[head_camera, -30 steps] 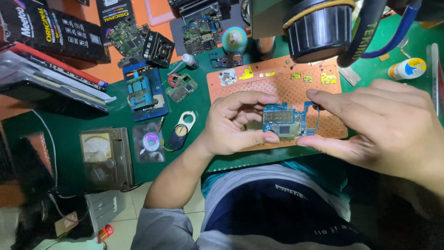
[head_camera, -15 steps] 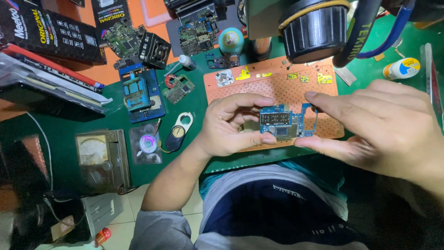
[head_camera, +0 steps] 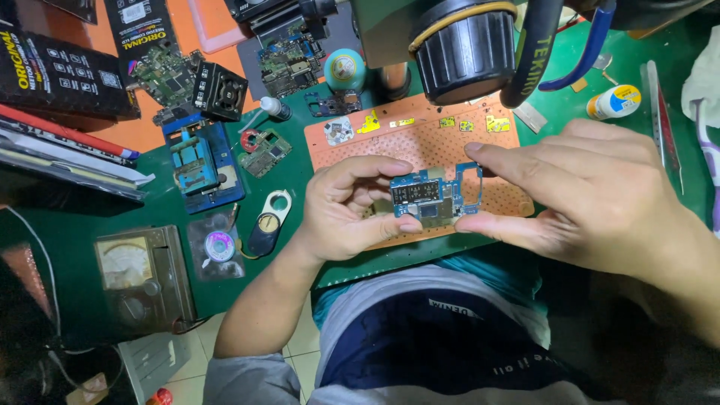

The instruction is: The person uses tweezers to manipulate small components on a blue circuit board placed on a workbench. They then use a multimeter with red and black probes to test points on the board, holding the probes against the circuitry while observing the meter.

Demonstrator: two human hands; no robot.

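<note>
A small blue phone circuit board is held between both hands above an orange perforated work mat. My left hand pinches the board's left end with thumb below and fingers curled over the top. My right hand grips the right end, forefinger along the upper edge and thumb underneath. The board lies flat, its chips and metal shields facing up. A black microscope barrel hangs just above the mat.
Green bench mat with a blue board holder, loose circuit boards, a black square part, an analogue meter, a solder wire spool, a small bottle, tweezers and black boxes at left.
Both hands and the board stay together in the same grip; the view has shifted slightly, and the left fingers have curled a little more over the board's top edge.
</note>
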